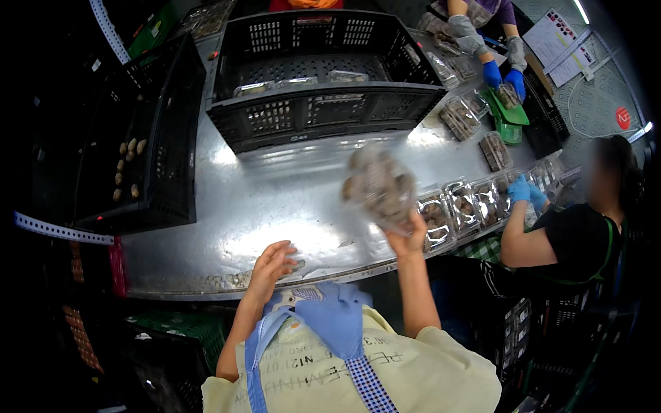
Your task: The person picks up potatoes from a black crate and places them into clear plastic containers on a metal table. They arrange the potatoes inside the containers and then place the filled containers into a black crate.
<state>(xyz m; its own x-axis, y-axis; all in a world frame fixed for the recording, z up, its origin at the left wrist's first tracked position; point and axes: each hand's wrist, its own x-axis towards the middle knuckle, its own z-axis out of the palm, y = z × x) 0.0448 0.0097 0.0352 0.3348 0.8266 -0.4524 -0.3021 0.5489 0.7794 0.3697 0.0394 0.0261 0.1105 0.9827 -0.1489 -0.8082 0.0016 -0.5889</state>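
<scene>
My right hand (pixel 408 235) grips a clear plastic clamshell punnet (pixel 382 188) of brown, roundish produce, perhaps mushrooms; motion blurs it. It is held over the metal worktable, in front of a large black crate. My left hand (pixel 271 266) is raised at the table's front edge, fingers apart, holding nothing. Just right of my right hand, a row of similar filled punnets (pixel 462 204) runs along the front edge. The black plastic crate (pixel 325 116) behind has a few clear punnets (pixel 348 77) on its floor.
A second black crate (pixel 178 139) at the left holds several loose brown pieces (pixel 131 147). At the right, a co-worker's gloved hands (pixel 524 191) touch the punnet row. Farther back, another person's blue-gloved hands (pixel 503 82) hold a punnet over a green scale-like device (pixel 508 116). More filled punnets (pixel 459 118) lie nearby.
</scene>
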